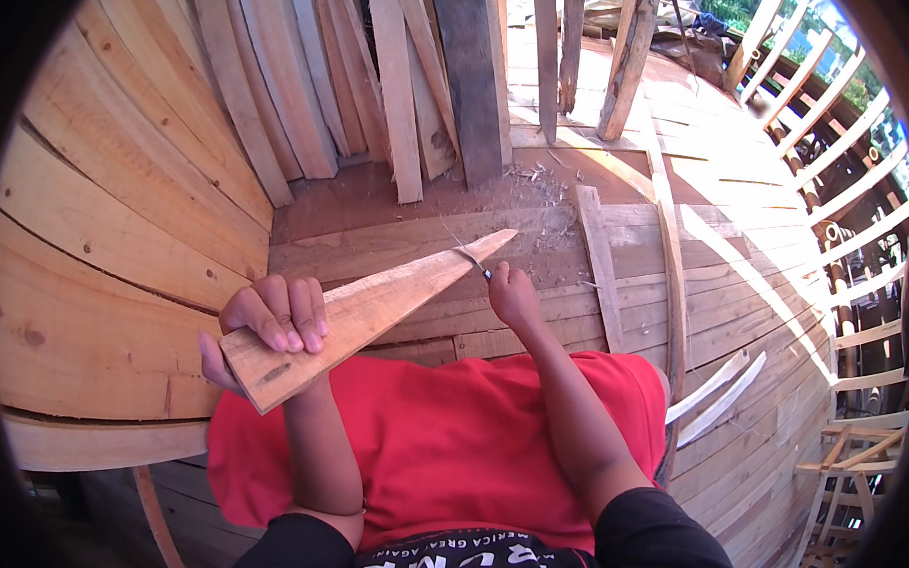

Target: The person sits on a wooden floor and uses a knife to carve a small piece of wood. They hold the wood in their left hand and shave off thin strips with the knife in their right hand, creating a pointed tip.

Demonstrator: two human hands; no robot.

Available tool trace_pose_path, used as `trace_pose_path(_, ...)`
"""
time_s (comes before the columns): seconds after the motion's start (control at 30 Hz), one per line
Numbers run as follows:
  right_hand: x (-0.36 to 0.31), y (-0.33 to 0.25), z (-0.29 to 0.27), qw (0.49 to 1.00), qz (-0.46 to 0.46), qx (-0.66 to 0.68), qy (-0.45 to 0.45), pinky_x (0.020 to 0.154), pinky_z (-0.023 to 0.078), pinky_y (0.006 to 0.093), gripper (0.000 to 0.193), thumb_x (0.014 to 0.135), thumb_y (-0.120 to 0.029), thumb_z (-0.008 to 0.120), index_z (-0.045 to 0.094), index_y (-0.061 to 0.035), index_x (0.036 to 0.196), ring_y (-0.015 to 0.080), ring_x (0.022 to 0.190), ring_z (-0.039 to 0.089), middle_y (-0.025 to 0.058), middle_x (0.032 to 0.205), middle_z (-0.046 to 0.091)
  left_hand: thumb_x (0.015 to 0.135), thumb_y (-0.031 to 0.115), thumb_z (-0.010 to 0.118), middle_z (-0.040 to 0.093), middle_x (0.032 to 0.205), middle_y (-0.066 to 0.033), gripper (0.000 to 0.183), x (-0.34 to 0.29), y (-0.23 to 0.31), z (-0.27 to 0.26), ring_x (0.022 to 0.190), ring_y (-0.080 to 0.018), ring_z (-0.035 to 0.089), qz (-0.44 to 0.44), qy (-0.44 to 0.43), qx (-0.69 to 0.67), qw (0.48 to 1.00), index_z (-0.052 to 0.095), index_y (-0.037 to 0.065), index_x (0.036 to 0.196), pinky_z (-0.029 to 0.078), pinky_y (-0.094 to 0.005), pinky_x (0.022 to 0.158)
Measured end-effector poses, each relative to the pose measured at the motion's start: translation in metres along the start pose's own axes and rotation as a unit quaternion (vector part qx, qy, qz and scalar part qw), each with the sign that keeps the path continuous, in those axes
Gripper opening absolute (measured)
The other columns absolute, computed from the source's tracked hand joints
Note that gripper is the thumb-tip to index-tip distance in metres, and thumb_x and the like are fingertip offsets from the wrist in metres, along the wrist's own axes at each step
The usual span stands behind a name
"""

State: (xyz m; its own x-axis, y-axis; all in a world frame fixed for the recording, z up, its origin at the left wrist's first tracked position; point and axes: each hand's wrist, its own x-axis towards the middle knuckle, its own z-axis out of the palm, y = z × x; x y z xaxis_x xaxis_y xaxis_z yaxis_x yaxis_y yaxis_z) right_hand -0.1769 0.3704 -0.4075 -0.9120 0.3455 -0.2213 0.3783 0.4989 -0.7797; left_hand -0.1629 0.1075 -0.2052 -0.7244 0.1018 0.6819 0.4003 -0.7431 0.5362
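A flat wooden board (374,306) lies slanting before me, wide at its near left end and tapering to a point at the far right. My left hand (278,316) is closed round the wide end, fingers on top and thumb at the end edge. My right hand (514,298) is closed on the dark handle of a knife (462,246). Its thin blade crosses the board close to the pointed tip. Whether the edge is biting into the wood cannot be made out. Red cloth (450,404) covers my lap below the board.
Curved wall planks (104,282) rise at the left. Loose boards (271,77) lean beside a dark post (469,84). Shavings (543,187) litter the plank floor, where a short batten (600,269) lies. Pale curved strips (716,398) are at my right; slatted framing (828,192) stands beyond.
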Motion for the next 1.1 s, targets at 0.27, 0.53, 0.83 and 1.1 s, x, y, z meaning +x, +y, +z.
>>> trace_pose_path(0.27,-0.08,-0.106,-0.024,0.991,-0.036,-0.06,-0.112,0.091,0.044,0.0582,0.058,0.101,-0.039,0.032,0.068,0.0056,0.091,0.0521,0.097,0.061,0.0355,0.096,0.064,0.097,0.06,0.031,0.047,0.058,-0.0044,0.064,-0.007,0.01,-0.011,0.047,-0.0162,0.046,0.008,0.032,0.012,0.999,0.05,0.008,0.067,0.04,-0.0304,0.054)
trace_pose_path(0.53,-0.015,-0.028,-0.003,0.998,-0.003,-0.046,-0.038,0.089,0.044,0.0589,0.061,0.102,-0.04,0.031,0.068,0.0059,0.086,0.0521,0.094,0.061,0.0339,0.091,0.065,0.097,0.061,0.031,0.047,0.058,-0.0049,0.064,-0.005,0.007,-0.01,0.047,-0.0166,0.046,0.007,0.025,0.003,1.0,0.05,0.008,0.067,0.039,-0.0303,0.054)
trace_pose_path(0.83,-0.015,-0.02,-0.008,0.994,-0.032,-0.065,0.076,0.082,0.048,0.0577,0.06,0.102,-0.038,0.033,0.067,0.0045,0.076,0.0513,0.084,0.063,0.0321,0.081,0.065,0.097,0.061,0.031,0.046,0.057,-0.0047,0.064,-0.003,0.004,0.001,0.047,-0.0167,0.046,-0.005,0.014,0.005,1.0,0.05,0.008,0.067,0.039,-0.03,0.054)
trace_pose_path(1.1,-0.077,-0.096,-0.021,0.993,-0.058,-0.058,-0.088,0.083,0.048,0.0581,0.062,0.102,-0.039,0.03,0.068,0.0056,0.082,0.0506,0.088,0.063,0.0321,0.086,0.066,0.097,0.061,0.031,0.046,0.057,-0.0054,0.064,-0.007,0.01,-0.012,0.046,-0.0171,0.045,0.001,0.021,0.005,1.0,0.05,0.008,0.067,0.038,-0.0303,0.053)
